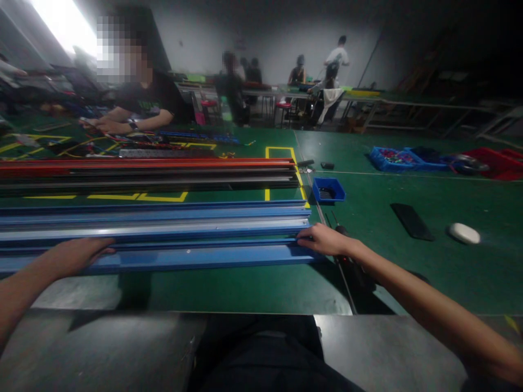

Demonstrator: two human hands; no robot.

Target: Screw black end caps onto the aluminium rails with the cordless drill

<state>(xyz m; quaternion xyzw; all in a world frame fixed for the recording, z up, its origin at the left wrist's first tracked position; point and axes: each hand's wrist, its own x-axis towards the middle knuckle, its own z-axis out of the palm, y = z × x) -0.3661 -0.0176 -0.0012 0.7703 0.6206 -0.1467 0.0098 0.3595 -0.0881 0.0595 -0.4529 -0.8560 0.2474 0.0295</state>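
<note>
A long blue metal rail lies crosswise on the green table near its front edge. My left hand is closed over this rail on the left, fingers together on its far edge. At the rail's right end, my right hand pinches the far edge between thumb and fingers. Just behind runs another blue rail with a bright silvery strip, parallel and close to the first. Below my right wrist lies a dark power screwdriver, partly hidden by the forearm.
Orange rails and black rails lie farther back. A small blue bin holds dark parts. To the right are a flat black slab, a white rounded object and blue trays. A co-worker sits opposite.
</note>
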